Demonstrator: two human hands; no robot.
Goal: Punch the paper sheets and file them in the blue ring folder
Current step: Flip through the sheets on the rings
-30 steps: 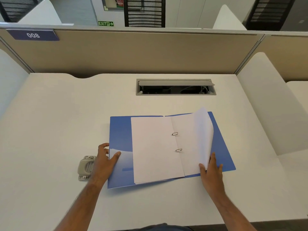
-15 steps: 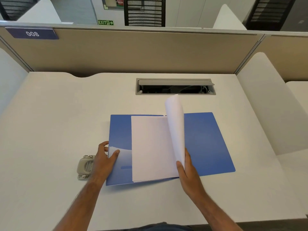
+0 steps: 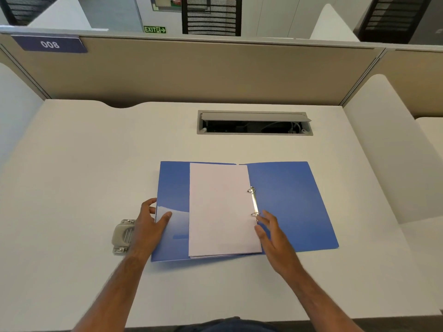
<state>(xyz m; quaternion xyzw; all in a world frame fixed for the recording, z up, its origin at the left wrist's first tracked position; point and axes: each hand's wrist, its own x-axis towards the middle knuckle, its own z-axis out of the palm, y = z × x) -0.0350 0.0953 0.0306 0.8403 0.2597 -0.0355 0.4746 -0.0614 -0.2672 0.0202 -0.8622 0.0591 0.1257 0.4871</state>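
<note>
The blue ring folder [image 3: 290, 202] lies open and flat on the desk. A stack of white paper sheets [image 3: 221, 209] rests on its left half, threaded on the two metal rings [image 3: 254, 202] at the spine. My left hand [image 3: 149, 224] presses on the folder's left edge, thumb on the cover. Just right of the sheets' lower edge, my right hand [image 3: 272, 233] hovers with its fingers spread and holds nothing. A grey hole punch [image 3: 122, 236] sits on the desk left of my left hand, partly hidden by the wrist.
An open cable hatch [image 3: 254, 123] is set into the white desk [image 3: 84, 164] behind the folder. Beige partition walls [image 3: 191, 73] close the back, white dividers [image 3: 388, 149] the sides.
My right hand flipped the last sheet from the right side over the rings onto the left stack and let it go. The folder's right half is now bare.
</note>
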